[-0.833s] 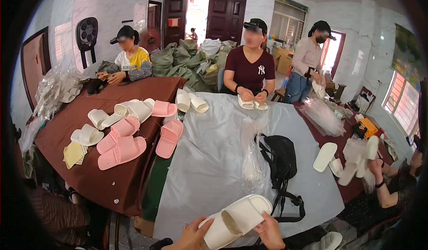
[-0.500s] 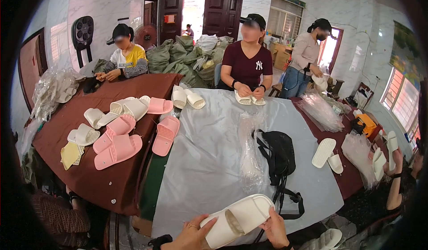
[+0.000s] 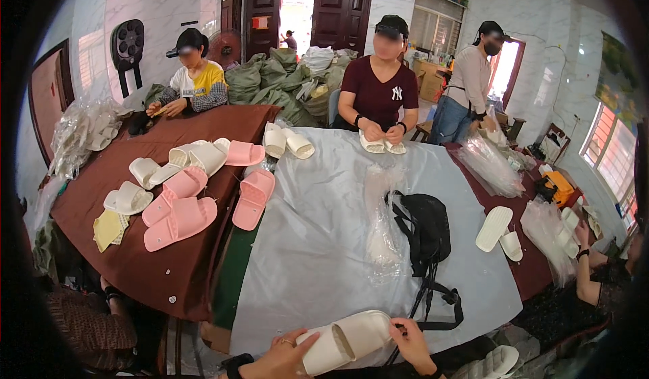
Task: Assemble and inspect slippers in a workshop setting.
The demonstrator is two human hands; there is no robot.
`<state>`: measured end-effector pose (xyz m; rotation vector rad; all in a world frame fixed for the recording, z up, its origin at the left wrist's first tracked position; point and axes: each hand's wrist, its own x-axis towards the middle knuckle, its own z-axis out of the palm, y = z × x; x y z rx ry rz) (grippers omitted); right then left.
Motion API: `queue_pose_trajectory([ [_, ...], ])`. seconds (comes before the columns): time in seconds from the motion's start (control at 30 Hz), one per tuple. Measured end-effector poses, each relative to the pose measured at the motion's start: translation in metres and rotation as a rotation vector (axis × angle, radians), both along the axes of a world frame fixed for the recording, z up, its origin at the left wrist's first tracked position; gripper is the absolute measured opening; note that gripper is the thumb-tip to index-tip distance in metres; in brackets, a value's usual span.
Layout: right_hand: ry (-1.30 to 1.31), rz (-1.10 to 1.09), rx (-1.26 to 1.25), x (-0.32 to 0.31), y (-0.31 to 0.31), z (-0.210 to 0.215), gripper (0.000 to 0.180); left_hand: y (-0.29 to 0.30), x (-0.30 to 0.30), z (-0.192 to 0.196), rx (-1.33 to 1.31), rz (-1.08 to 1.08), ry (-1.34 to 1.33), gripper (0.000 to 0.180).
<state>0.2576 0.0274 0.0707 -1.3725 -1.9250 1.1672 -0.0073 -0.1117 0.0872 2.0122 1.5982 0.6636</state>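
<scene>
Low in front of me, over the table's near edge, I hold a white slipper (image 3: 364, 334) tilted up to the right. My left hand (image 3: 284, 356) grips its left end, thumb on top and fingers partly hidden beneath. At its right end, my right hand (image 3: 411, 346) has bent fingers pinched on the rim. A black bag (image 3: 424, 234) with loose straps lies beyond the slipper on the grey table cover (image 3: 304, 244). Beside the bag is a clear plastic bag bundle (image 3: 382, 223).
Pink slippers (image 3: 181, 222) and white slippers (image 3: 128, 198) lie on the brown cloth (image 3: 135, 271) at left, near yellow cards (image 3: 108, 229). Across the table a co-worker (image 3: 380, 88) handles a white pair (image 3: 382, 144). More slippers (image 3: 493, 228) and plastic bags (image 3: 490, 166) are at right.
The white slipper has moved slightly left and down. My right hand has shifted from holding its side to pinching its right end. The co-worker at far right has lowered a slipper.
</scene>
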Motion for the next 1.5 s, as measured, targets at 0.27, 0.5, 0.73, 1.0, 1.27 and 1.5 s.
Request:
queue_pose_trajectory([
  [0.27,-0.159,0.034,0.136,0.011,0.021,-0.029,0.031,-0.001,-0.003,-0.014,-0.146,0.004,0.097,0.107],
  [0.5,0.358,-0.024,-0.525,0.003,0.021,0.017,0.033,0.002,-0.007,-0.022,0.081,0.039,-0.188,0.104],
  [0.73,0.155,-0.180,0.080,0.025,0.030,-0.014,0.030,0.011,-0.009,0.006,0.064,0.000,-0.115,0.101],
  [1.0,0.405,-0.519,0.316,0.146,0.065,0.068,0.028,0.022,-0.073,0.075,-0.120,-0.285,0.238,0.093],
  [1.27,0.139,0.285,0.245,-0.013,0.066,0.130,0.022,0.094,-0.061,0.064,0.549,0.408,0.346,0.051],
  [1.5,-0.009,0.537,0.336,-0.178,0.109,0.092,0.023,0.042,-0.035,0.018,0.475,0.709,-0.186,0.043],
])
